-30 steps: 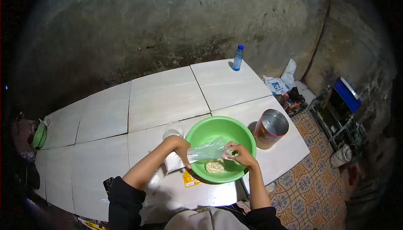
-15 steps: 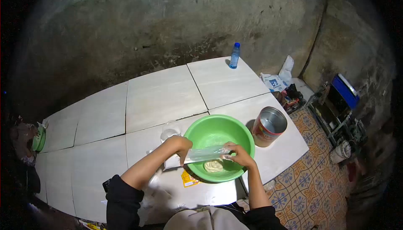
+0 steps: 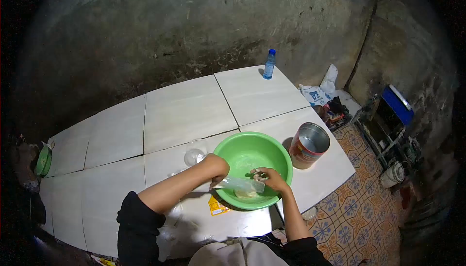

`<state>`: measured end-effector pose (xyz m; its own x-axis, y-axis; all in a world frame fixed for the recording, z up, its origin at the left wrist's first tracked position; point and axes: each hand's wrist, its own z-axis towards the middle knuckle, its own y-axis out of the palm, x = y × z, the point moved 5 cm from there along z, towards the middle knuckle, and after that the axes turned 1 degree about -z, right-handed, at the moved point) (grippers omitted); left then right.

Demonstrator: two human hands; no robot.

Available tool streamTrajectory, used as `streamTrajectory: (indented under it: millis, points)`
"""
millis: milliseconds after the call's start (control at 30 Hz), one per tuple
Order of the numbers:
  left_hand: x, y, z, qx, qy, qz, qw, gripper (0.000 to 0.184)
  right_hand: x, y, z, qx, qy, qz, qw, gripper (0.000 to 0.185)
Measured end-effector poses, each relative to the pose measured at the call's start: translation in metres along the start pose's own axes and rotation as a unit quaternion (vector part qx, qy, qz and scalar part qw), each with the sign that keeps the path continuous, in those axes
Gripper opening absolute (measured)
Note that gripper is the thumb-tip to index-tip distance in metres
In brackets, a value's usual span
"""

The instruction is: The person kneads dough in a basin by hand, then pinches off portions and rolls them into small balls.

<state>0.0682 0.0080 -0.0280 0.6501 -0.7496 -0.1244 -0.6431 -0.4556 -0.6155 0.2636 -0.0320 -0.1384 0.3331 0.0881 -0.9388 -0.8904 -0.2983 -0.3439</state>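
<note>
My left hand (image 3: 219, 168) is closed around a clear plastic bag (image 3: 241, 183), which reaches over the near part of a green basin (image 3: 252, 139). My right hand (image 3: 272, 179) is over the basin's right side, its fingers curled but apart, with pale smears on the fingertips. It is close to the bag's far end; whether it touches the bag I cannot tell. Beneath the bag, a pale, soft mass like dough (image 3: 245, 195) lies at the bottom of the basin, partly covered from sight.
Right of the basin stands an open tin can (image 3: 305, 152). A clear cup (image 3: 195, 152) is to the left, and a yellow packet (image 3: 218, 206) lies near the basin's front. A blue-capped bottle (image 3: 269, 64) stands at the far end of the white tabletop (image 3: 189, 111).
My right hand has come off the bag's end, and its fingers have spread. The bag now hangs lower over the pale mass. My left hand keeps its hold and has shifted slightly right.
</note>
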Motion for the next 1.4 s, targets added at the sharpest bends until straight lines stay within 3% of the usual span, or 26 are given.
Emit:
streamTrajectory:
  millis: [100, 267, 333, 400, 500, 533, 700, 833, 1000, 1067, 1100, 1200, 1233, 1333, 1400]
  points:
    - [0.005, -0.017, -0.011, -0.006, -0.069, 0.044, 0.997, 0.05, 0.002, -0.001, -0.001, 0.013, 0.003, -0.024, 1.0, 0.031]
    - [0.005, -0.028, -0.01, 0.015, -0.048, 0.035, 0.998, 0.045, 0.012, -0.002, 0.003, -0.002, -0.042, -0.015, 0.999, 0.033]
    - [0.001, -0.028, -0.006, 0.02, -0.093, 0.063, 0.993, 0.043, 0.007, -0.001, 0.001, -0.003, -0.003, -0.008, 1.0, 0.036]
    - [0.0, -0.031, -0.006, 0.041, -0.082, 0.075, 0.993, 0.04, -0.006, 0.0, 0.001, -0.011, -0.055, -0.017, 0.998, 0.035]
    - [-0.003, -0.028, -0.008, 0.018, -0.103, 0.07, 0.992, 0.038, -0.027, 0.001, -0.004, -0.028, -0.041, -0.034, 0.998, 0.043]
    - [-0.004, -0.027, -0.01, 0.017, -0.104, 0.07, 0.992, 0.038, -0.029, 0.003, -0.004, -0.043, -0.027, -0.031, 0.998, 0.05]
    - [-0.002, -0.03, -0.012, 0.032, -0.076, 0.03, 0.996, 0.048, -0.023, 0.008, 0.006, -0.003, -0.141, -0.004, 0.99, 0.021]
    - [-0.002, -0.023, -0.009, 0.005, -0.084, 0.014, 0.996, 0.053, -0.037, 0.006, 0.008, 0.079, -0.128, -0.068, 0.986, 0.024]
    - [0.001, -0.016, -0.01, -0.012, -0.075, 0.024, 0.997, 0.053, -0.027, 0.011, 0.013, 0.072, -0.135, -0.047, 0.987, 0.023]
    - [0.003, -0.015, -0.01, -0.025, -0.059, 0.036, 0.997, 0.055, -0.021, 0.017, 0.016, 0.005, -0.145, -0.069, 0.987, 0.024]
    - [0.002, -0.012, -0.005, -0.049, -0.088, 0.038, 0.994, 0.058, -0.017, 0.017, 0.019, 0.003, -0.143, -0.073, 0.987, 0.025]
    - [0.0, -0.011, 0.001, -0.03, -0.064, 0.052, 0.996, 0.059, -0.014, 0.024, 0.022, -0.021, -0.176, -0.093, 0.98, 0.025]
    - [0.0, -0.013, -0.002, -0.041, -0.082, 0.045, 0.995, 0.057, -0.018, 0.026, 0.019, -0.045, -0.147, -0.061, 0.986, 0.023]
    - [-0.001, -0.019, -0.009, -0.011, -0.081, 0.031, 0.996, 0.055, -0.013, 0.022, 0.022, 0.041, -0.112, -0.099, 0.988, 0.024]
    - [-0.001, -0.02, -0.011, -0.01, -0.079, 0.036, 0.996, 0.053, -0.016, 0.023, 0.021, 0.018, -0.14, -0.07, 0.988, 0.025]
